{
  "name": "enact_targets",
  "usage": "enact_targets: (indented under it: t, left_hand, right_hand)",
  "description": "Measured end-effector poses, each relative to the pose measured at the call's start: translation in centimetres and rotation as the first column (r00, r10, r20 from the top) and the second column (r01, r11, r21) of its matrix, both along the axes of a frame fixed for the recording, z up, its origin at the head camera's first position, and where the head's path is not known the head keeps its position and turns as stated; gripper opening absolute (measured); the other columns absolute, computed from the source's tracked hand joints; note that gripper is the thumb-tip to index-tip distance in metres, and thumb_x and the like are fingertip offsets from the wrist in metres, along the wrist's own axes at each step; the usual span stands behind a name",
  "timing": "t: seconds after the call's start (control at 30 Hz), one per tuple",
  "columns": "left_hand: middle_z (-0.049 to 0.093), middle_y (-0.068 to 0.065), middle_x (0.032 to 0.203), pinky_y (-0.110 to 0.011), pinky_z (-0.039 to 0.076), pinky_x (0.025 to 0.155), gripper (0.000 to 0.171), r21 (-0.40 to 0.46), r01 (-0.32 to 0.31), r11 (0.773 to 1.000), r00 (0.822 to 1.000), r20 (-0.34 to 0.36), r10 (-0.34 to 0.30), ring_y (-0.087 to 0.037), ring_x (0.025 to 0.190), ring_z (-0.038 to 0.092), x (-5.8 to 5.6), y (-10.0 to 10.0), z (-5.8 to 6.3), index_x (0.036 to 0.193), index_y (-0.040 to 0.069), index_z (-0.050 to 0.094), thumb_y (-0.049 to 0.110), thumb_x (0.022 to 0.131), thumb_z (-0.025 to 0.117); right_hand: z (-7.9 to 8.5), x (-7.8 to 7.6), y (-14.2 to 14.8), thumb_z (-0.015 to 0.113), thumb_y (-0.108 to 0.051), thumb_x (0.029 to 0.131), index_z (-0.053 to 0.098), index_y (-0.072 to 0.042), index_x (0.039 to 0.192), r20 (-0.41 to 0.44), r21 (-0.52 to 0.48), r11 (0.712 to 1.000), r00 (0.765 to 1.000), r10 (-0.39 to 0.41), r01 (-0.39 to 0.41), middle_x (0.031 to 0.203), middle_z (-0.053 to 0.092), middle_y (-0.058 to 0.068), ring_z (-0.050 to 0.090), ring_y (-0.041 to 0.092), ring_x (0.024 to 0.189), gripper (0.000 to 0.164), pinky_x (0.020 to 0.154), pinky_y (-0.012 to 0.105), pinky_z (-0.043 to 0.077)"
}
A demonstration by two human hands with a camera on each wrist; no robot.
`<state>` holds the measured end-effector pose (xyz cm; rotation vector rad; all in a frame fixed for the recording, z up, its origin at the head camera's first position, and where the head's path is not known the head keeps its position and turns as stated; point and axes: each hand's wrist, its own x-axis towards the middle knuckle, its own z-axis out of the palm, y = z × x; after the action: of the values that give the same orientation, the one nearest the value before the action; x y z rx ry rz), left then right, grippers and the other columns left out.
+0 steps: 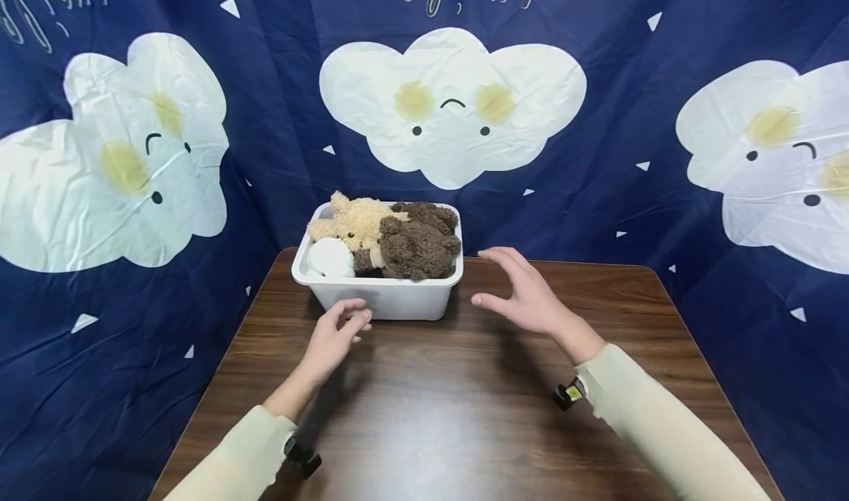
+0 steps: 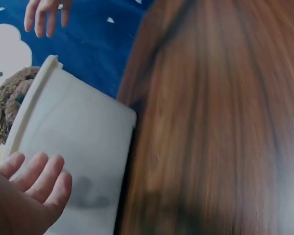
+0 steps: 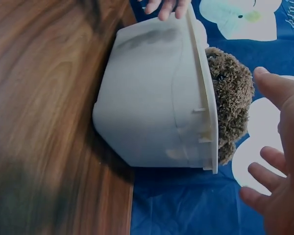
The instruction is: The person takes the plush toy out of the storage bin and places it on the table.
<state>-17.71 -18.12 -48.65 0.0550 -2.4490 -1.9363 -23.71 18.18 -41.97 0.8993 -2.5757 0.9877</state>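
Observation:
A white plastic bin (image 1: pixel 398 300) stands at the back of the table, filled with plush toys. Inside it are a tan plush toy (image 1: pixel 363 221), dark brown plush toys (image 1: pixel 419 247) and a round white object (image 1: pixel 331 258) at the front left. My left hand (image 1: pixel 338 337) hovers by the bin's front left, fingers loosely bent and holding nothing. To the right of the bin, my right hand (image 1: pixel 527 295) is spread, thumb apart from the fingers, nothing in it. The right wrist view shows this hand (image 3: pixel 284 161) beside the brown plush (image 3: pixel 230 103) above the rim.
The brown wooden table (image 1: pixel 424 398) stretches in front of the bin. Dark blue cloth (image 1: pixel 292 155) printed with white clouds (image 1: pixel 454 110) hangs behind it and along both sides. Each sleeved forearm carries a small black wrist camera (image 1: pixel 301 457).

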Motion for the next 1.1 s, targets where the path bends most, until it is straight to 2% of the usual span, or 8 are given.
enact_targets:
  t: [0.1, 0.23, 0.3, 0.43, 0.6, 0.8, 1.0, 1.1]
  left_hand:
    - [0.072, -0.021, 0.121, -0.03, 0.062, 0.077, 0.043, 0.195, -0.067, 0.979, 0.996, 0.075, 0.053, -0.024, 0.096, 0.075, -0.6, 0.4, 0.2, 0.136, -0.003, 0.055, 0.022, 0.102, 0.062]
    - [0.077, -0.012, 0.112, -0.03, 0.062, 0.076, 0.041, 0.365, -0.156, 0.918, 0.982, 0.154, 0.106, -0.018, 0.09, 0.076, -1.2, 0.8, 0.5, 0.138, -0.004, 0.05, 0.019, 0.104, 0.058]
    - [0.078, -0.007, 0.106, -0.029, 0.062, 0.074, 0.039, 0.422, -0.19, 0.887, 0.975, 0.19, 0.119, -0.016, 0.088, 0.076, -1.4, 1.1, 0.7, 0.137, -0.002, 0.05, 0.019, 0.105, 0.057]
    - [0.078, -0.006, 0.11, -0.027, 0.062, 0.075, 0.032, 0.504, -0.238, 0.83, 0.961, 0.244, 0.127, -0.014, 0.088, 0.076, -2.0, 1.3, 1.1, 0.132, 0.005, 0.051, 0.024, 0.106, 0.056]
    - [0.08, -0.001, 0.104, -0.028, 0.062, 0.078, 0.024, 0.552, -0.273, 0.788, 0.953, 0.267, 0.143, -0.014, 0.09, 0.076, -2.6, 1.6, 1.4, 0.122, 0.01, 0.055, 0.026, 0.106, 0.058]
    - [0.08, 0.004, 0.088, -0.025, 0.061, 0.071, 0.016, 0.565, -0.317, 0.762, 0.941, 0.289, 0.177, -0.011, 0.082, 0.076, -3.2, 2.1, 1.6, 0.11, 0.011, 0.057, 0.024, 0.103, 0.063]
    - [0.078, 0.004, 0.083, -0.022, 0.06, 0.063, 0.016, 0.56, -0.343, 0.754, 0.934, 0.288, 0.211, -0.008, 0.074, 0.075, -3.6, 2.3, 1.5, 0.1, 0.012, 0.053, 0.02, 0.1, 0.067]
    - [0.078, 0.004, 0.083, -0.02, 0.059, 0.061, 0.016, 0.551, -0.346, 0.759, 0.934, 0.285, 0.218, -0.007, 0.072, 0.074, -3.7, 2.3, 1.4, 0.101, 0.011, 0.054, 0.019, 0.1, 0.068]
  right_hand:
    - [0.3, -1.4, -1.3, 0.087, -0.039, 0.082, 0.052, -0.011, 0.146, 0.017, -0.044, 0.999, 1.0, 0.019, -0.018, 0.147, 0.053, 0.006, 0.053, 0.025, 0.134, 0.078, 0.111, 0.048, 0.046]
    - [0.4, -3.1, -2.8, 0.087, -0.037, 0.082, 0.053, -0.01, 0.145, 0.038, -0.062, 0.997, 0.999, 0.036, -0.034, 0.145, 0.055, 0.006, 0.055, 0.026, 0.129, 0.077, 0.105, 0.046, 0.05]
    - [0.5, -3.8, -3.4, 0.087, -0.038, 0.083, 0.052, -0.011, 0.146, 0.048, -0.059, 0.997, 0.998, 0.042, -0.039, 0.145, 0.054, 0.005, 0.055, 0.025, 0.129, 0.077, 0.104, 0.046, 0.051]
    - [1.1, -5.2, -4.7, 0.086, -0.042, 0.083, 0.05, -0.014, 0.148, 0.069, -0.044, 0.998, 0.997, 0.044, -0.041, 0.147, 0.053, 0.004, 0.056, 0.026, 0.128, 0.079, 0.104, 0.048, 0.052]
    - [1.7, -6.5, -6.1, 0.086, -0.046, 0.082, 0.049, -0.016, 0.149, 0.113, -0.031, 0.999, 0.993, 0.028, -0.024, 0.146, 0.053, 0.006, 0.056, 0.03, 0.126, 0.082, 0.104, 0.048, 0.05]
    - [1.9, -7.4, -7.7, 0.086, -0.049, 0.081, 0.047, -0.019, 0.151, 0.169, -0.012, 1.0, 0.985, 0.021, -0.019, 0.15, 0.051, 0.005, 0.054, 0.027, 0.131, 0.086, 0.107, 0.048, 0.047]
    - [1.6, -8.1, -9.1, 0.086, -0.052, 0.079, 0.046, -0.018, 0.152, 0.19, 0.042, 0.998, 0.981, 0.043, -0.052, 0.154, 0.049, 0.003, 0.047, 0.024, 0.141, 0.09, 0.115, 0.047, 0.042]
    - [1.5, -8.2, -9.5, 0.086, -0.054, 0.079, 0.046, -0.02, 0.152, 0.208, 0.075, 0.996, 0.977, 0.04, -0.057, 0.153, 0.05, 0.004, 0.048, 0.025, 0.141, 0.09, 0.114, 0.047, 0.043]
